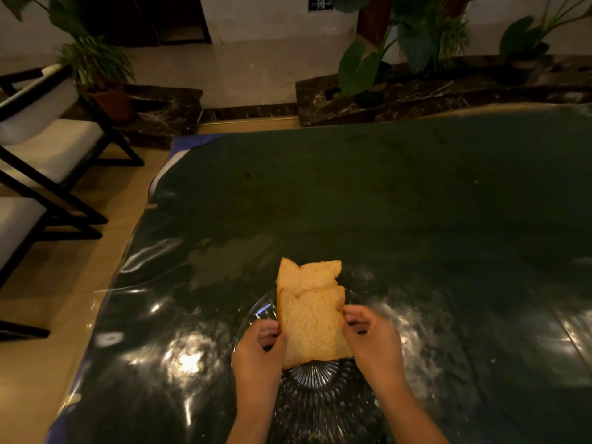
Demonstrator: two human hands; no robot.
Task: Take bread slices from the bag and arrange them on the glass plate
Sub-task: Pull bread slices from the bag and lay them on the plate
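1. Head view, lower centre of the frame: the glass plate (315, 402) sits on the dark glossy table (416, 203), its ribbed centre showing just below the bread.
2. The near bread slice (312, 328) is held over the plate between both hands. The left hand (258, 354) pinches its left edge with thumb and curled fingers; the right hand (373, 339) pinches the right edge with closed fingertips.
3. Two more slices (307, 275) lie beyond it, toward the plate's far rim, overlapping each other; the near slice overlaps their lower edge. Whether it already rests on them or on the glass I cannot tell.
4. No bag shows anywhere in the frame, so how many slices remain to come cannot be judged.
5. To do this step well, I judge the slice should be lowered flat, keeping its overlap with the far slices even so a neat row forms toward the near rim.
6. Pinch lightly: soft bread probably dents or tears at the crust under tight fingertips.
7. Release both edges together, so the slice does not pivot or drag the far slices off the plate's edge.
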